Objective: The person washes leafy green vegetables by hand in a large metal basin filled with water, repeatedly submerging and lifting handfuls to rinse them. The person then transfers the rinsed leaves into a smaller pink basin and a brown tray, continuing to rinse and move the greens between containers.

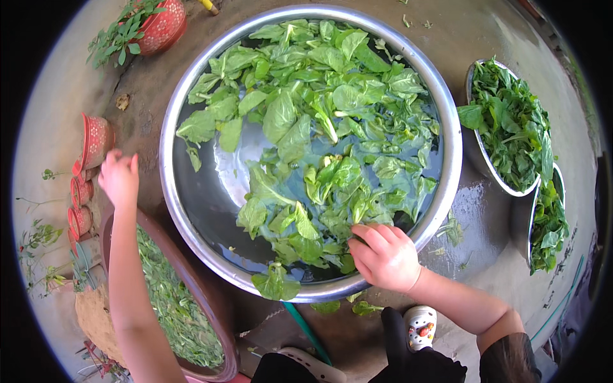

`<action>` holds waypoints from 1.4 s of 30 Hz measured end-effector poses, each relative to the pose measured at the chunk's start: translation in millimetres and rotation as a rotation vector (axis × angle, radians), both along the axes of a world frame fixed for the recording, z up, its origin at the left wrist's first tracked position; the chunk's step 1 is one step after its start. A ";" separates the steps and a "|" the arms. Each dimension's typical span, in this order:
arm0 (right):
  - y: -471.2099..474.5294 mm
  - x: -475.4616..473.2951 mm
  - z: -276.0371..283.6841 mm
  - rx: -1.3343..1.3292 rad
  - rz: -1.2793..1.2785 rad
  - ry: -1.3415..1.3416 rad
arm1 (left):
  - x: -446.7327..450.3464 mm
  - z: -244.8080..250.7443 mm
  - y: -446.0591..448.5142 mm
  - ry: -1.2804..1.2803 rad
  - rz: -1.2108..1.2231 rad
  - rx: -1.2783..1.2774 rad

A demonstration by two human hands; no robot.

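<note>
A wide metal basin (454, 158) holds water and many loose leafy greens (282, 115). At its near right rim, my right hand (385, 253) has its curled fingers closed on leaves among the floating greens. My left hand (119, 179) hovers left of the basin, beside the red flowerpots, with thumb and fingers apart and no object seen in it. Below my left forearm stands a brown tub (225, 330) full of chopped-looking greens (175, 297). One leaf (277, 283) hangs over the basin's near rim.
Two metal bowls (500, 184) (530, 230) heaped with greens stand at the right. Red flowerpots (98, 141) line the left side, and a larger red pot (163, 28) stands at the upper left. A green hose (309, 332) and fallen leaves (366, 308) lie on wet concrete near a white clog (420, 325).
</note>
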State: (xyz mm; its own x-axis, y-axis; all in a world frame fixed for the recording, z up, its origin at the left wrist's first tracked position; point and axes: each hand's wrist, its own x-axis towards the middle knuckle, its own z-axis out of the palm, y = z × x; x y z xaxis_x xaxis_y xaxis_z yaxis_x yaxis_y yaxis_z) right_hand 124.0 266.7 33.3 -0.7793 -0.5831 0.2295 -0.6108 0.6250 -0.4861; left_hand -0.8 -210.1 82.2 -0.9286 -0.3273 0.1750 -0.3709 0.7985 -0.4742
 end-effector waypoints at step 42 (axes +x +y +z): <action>0.8 2.0 -6.1 0.012 -0.028 0.016 | -65.2 10.2 32.1 0.124 -0.084 2.820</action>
State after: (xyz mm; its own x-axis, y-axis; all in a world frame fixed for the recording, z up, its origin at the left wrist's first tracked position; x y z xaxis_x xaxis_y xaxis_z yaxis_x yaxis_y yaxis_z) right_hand 126.0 267.5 27.2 -0.7917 -0.5638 0.2351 -0.6005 0.6476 -0.4690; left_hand -66.0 -178.1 92.4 -0.9623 0.1838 -0.2005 -0.2720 -0.6351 0.7230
